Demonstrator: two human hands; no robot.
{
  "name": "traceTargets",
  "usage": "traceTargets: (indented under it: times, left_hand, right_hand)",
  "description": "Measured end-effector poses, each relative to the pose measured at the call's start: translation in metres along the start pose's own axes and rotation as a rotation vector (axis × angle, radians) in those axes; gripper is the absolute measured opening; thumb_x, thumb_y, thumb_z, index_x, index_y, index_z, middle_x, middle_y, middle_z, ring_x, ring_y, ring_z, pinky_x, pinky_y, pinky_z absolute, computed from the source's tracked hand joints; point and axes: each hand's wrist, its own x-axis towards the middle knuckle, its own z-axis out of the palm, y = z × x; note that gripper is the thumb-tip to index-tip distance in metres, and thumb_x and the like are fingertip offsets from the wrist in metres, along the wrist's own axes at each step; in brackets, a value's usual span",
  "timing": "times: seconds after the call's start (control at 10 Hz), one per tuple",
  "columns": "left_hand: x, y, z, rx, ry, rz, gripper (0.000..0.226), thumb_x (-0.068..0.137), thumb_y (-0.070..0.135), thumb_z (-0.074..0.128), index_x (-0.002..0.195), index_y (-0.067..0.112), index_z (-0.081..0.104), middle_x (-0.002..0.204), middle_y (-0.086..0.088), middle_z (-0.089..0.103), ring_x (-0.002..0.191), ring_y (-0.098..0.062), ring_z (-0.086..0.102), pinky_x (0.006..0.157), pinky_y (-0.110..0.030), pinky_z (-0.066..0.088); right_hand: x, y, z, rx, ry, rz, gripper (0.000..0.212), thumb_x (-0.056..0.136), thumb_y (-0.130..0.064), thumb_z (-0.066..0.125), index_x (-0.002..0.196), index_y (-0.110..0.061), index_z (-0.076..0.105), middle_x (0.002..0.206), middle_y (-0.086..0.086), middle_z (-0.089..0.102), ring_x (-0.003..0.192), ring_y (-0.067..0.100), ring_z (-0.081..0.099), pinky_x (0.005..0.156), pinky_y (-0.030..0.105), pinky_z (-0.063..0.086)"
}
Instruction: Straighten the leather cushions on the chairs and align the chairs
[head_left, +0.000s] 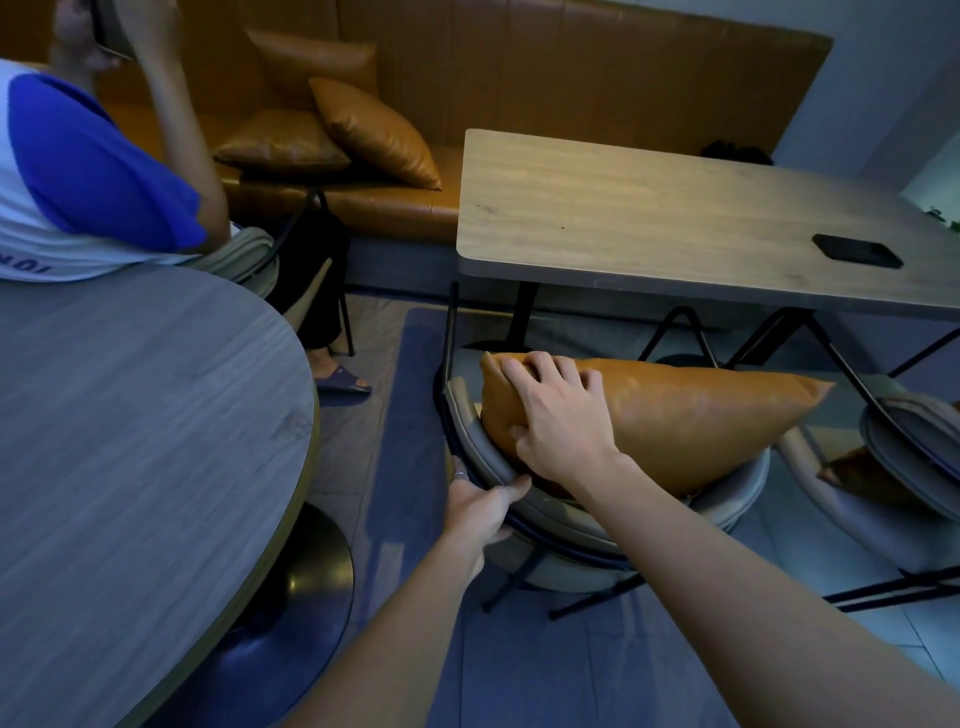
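A tan leather cushion (691, 415) stands on edge on the seat of a grey chair (571, 525) with black metal legs, tucked partly under the rectangular table. My right hand (556, 415) lies on the cushion's left end, fingers spread over its top corner and thumb pressed into its side. My left hand (480, 501) is closed around the chair's curved backrest rim at its left side. A second grey chair (904, 457) stands to the right, with another tan cushion (862, 475) partly hidden behind its backrest.
A rectangular wooden table (649, 223) with a black phone (857, 250) stands beyond the chair. A round grey table (130, 426) fills the left. A seated person (88, 171) is at the far left. Three tan cushions (363, 130) lie on the orange bench.
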Motion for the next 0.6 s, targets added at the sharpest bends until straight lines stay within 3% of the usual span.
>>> traceTargets:
  times: [0.2,0.3,0.4,0.5,0.6]
  left_hand:
    - [0.006,-0.002,-0.004,0.181,0.0,-0.044,0.119,0.074,0.037,0.085,0.157,0.035,0.0,0.146,-0.01,0.048,0.106,-0.031,0.064,0.084,-0.049,0.058]
    - [0.007,0.003,-0.003,0.262,0.017,-0.022,0.116,0.074,0.04,0.085,0.158,0.028,0.007,0.149,-0.008,0.044,0.117,-0.031,0.056,0.078,-0.04,0.054]
    - [0.01,0.015,-0.004,0.411,0.001,0.012,0.11,0.078,0.042,0.082,0.158,0.021,0.01,0.16,-0.008,0.029,0.139,-0.033,0.037,0.103,-0.045,0.041]
    - [0.006,0.044,-0.004,0.687,0.022,0.034,0.08,0.082,0.037,0.077,0.148,0.013,0.038,0.15,-0.012,0.045,0.131,-0.032,0.047,0.102,-0.041,0.043]
    - [-0.021,0.09,0.0,1.012,0.112,0.165,0.022,0.079,0.033,0.071,0.092,0.018,0.06,0.1,-0.006,0.062,0.083,-0.018,0.058,0.068,-0.033,0.048]
  right_hand:
    - [-0.005,0.003,0.002,0.084,0.022,-0.021,0.086,0.091,-0.043,0.069,0.163,-0.028,0.023,0.164,0.007,0.039,0.151,0.032,0.035,0.12,0.052,0.028]
    - [-0.01,0.012,-0.004,0.215,0.0,-0.036,0.086,0.098,-0.046,0.062,0.167,-0.025,0.016,0.173,0.009,0.028,0.159,0.031,0.025,0.128,0.049,0.02]
    - [-0.017,0.031,-0.016,0.317,-0.03,-0.003,0.08,0.104,-0.047,0.053,0.169,-0.022,0.014,0.176,0.012,0.02,0.162,0.031,0.018,0.131,0.046,0.016]
    - [-0.027,0.055,-0.035,0.327,-0.052,0.063,0.074,0.108,-0.05,0.044,0.169,-0.019,0.016,0.176,0.013,0.022,0.162,0.032,0.02,0.13,0.045,0.018]
    - [-0.036,0.083,-0.057,0.353,-0.098,0.154,0.072,0.108,-0.056,0.038,0.167,-0.017,0.024,0.173,0.011,0.03,0.16,0.03,0.026,0.128,0.046,0.022]
